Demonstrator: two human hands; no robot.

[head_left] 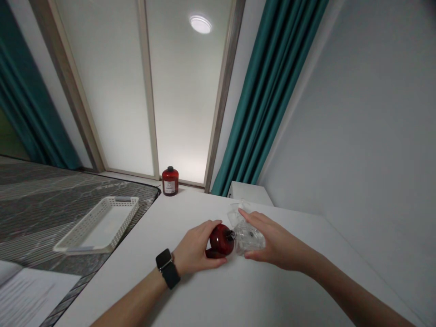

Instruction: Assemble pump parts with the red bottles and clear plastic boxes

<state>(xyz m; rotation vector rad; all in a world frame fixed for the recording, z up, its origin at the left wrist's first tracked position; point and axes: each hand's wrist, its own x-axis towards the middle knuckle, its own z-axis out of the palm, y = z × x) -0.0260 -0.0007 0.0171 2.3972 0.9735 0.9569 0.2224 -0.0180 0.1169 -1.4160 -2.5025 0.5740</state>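
My left hand [197, 250], with a black watch on its wrist, is closed around a dark red glossy bottle [222, 239] above the white table. The bottle is tilted, its dark narrow neck pointing right. Its neck meets the near end of a clear container [249, 238], which my right hand [272, 240] grips from the right side. Whether the neck is inside the container or only against it I cannot tell. Just behind the container is a crumpled piece of clear plastic [235, 216], partly hidden by my right hand.
Another red bottle [170, 181] with a white label and black cap stands upright at the table's [190, 295] far left corner. A white perforated basket [114, 243] and printed paper [34, 295] lie on the grey striped surface at left. A white cabinet [252, 194] stands beyond.
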